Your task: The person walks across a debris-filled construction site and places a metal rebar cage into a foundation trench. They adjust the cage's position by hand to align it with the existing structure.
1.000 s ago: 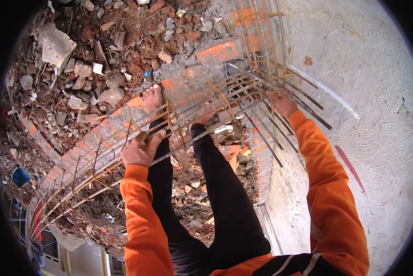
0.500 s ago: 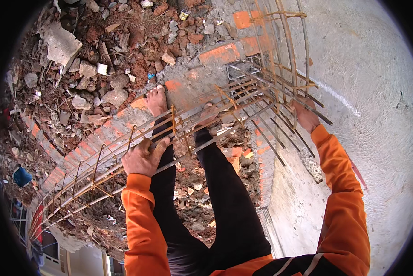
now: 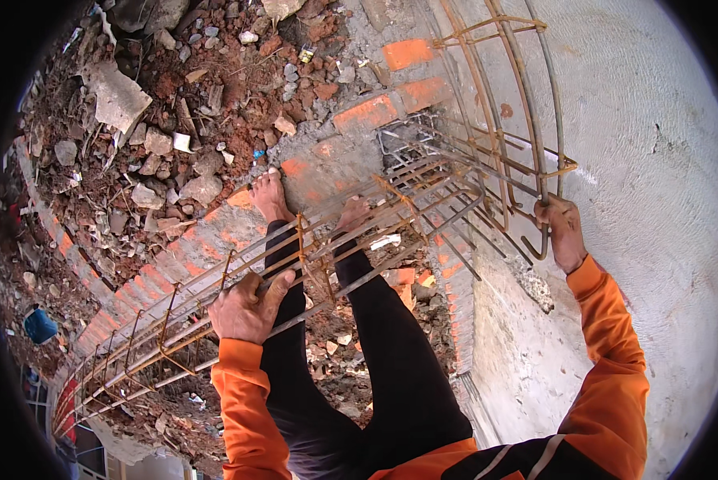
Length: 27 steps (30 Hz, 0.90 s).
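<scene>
Two bare hands in orange sleeves, seen from above, each grasp steel. The left hand (image 3: 243, 310) is closed over one long rebar cage (image 3: 301, 240) lying slantwise across the person's two black-trousered legs (image 3: 379, 340); how many bars it grips is hidden. The right hand (image 3: 563, 232) is wrapped around one bar of a second, upright cage (image 3: 527, 88), just above that bar's hooked lower end. The two cages meet near one plastered wall (image 3: 647, 200) at right. Two bare feet stand beyond the long cage, by a brick footing (image 3: 167, 272). One blue container (image 3: 39, 326) lies far left.
</scene>
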Tool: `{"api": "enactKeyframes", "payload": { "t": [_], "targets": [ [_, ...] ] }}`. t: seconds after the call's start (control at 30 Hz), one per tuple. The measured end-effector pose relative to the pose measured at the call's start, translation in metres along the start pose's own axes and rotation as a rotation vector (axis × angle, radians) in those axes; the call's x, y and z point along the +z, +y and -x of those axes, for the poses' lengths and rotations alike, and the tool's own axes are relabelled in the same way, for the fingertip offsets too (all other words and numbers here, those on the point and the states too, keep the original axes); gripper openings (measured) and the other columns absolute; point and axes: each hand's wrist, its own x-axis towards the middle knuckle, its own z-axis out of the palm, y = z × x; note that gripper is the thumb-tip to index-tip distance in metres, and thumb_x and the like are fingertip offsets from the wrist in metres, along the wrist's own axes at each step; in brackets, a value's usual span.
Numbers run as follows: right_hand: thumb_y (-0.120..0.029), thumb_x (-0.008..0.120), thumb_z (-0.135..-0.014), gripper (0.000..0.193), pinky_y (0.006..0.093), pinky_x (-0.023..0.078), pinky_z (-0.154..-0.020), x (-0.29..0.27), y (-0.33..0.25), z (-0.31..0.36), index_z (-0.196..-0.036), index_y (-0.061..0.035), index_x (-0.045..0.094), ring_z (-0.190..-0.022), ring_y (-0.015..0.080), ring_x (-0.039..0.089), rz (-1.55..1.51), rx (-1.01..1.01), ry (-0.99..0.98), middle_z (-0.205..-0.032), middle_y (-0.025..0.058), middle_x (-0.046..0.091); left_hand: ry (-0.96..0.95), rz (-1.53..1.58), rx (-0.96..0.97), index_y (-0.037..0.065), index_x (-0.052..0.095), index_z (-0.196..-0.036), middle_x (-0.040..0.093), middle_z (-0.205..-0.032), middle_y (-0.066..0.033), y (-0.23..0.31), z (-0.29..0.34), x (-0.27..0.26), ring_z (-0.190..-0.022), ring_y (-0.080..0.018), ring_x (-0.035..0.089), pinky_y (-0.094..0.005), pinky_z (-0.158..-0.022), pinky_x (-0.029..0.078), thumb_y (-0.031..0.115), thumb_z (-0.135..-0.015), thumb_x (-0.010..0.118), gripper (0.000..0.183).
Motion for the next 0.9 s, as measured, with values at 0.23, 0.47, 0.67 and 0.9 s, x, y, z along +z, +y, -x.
{"api": "enactKeyframes", "payload": {
  "t": [0.23, 0.47, 0.67, 0.9],
  "targets": [
    [-0.018, 0.046, -0.078, 0.019, 0.0221, 0.028, -0.047, -0.03, -0.026, 0.033, -0.061, -0.0078, 0.045, -0.052, 0.0063, 0.033, -0.198, 0.058, 0.087, -0.058, -0.002, 0.04, 0.058, -0.008, 0.064, 0.006, 0.058, -0.063, 0.055, -0.052, -0.0118, 0.013, 0.044, -0.036, -0.052, -0.0337, 0.057, -0.0425, -0.054, 0.044, 0.069, -0.077, 0.053, 0.064],
    [-0.018, 0.045, -0.081, 0.022, 0.021, 0.026, -0.044, -0.056, -0.065, 0.063, -0.061, -0.0084, 0.045, -0.05, 0.0052, 0.03, -0.269, 0.121, 0.099, -0.058, -0.0027, 0.039, 0.13, -0.005, 0.122, 0.005, 0.056, -0.061, 0.053, -0.052, -0.013, 0.027, 0.082, -0.074, -0.049, -0.0335, 0.054, -0.042, -0.049, 0.042, 0.063, -0.079, 0.056, 0.061],
    [-0.017, 0.046, -0.079, 0.02, 0.0212, 0.027, -0.043, -0.068, -0.071, 0.072, -0.061, -0.0088, 0.044, -0.048, 0.0061, 0.031, -0.281, 0.101, 0.109, -0.056, -0.0025, 0.038, 0.196, -0.057, 0.166, 0.005, 0.057, -0.063, 0.056, -0.052, -0.0131, 0.032, 0.095, -0.075, -0.048, -0.0324, 0.057, -0.0403, -0.048, 0.044, 0.064, -0.08, 0.055, 0.061],
    [-0.016, 0.046, -0.078, 0.018, 0.0222, 0.027, -0.043, -0.056, -0.063, 0.062, -0.062, -0.008, 0.044, -0.048, 0.0066, 0.03, -0.303, 0.132, 0.116, -0.056, -0.0024, 0.037, 0.194, -0.053, 0.153, 0.006, 0.054, -0.06, 0.054, -0.051, -0.0116, 0.026, 0.086, -0.061, -0.046, -0.0315, 0.054, -0.0399, -0.046, 0.043, 0.065, -0.08, 0.054, 0.062]
  ]
}}
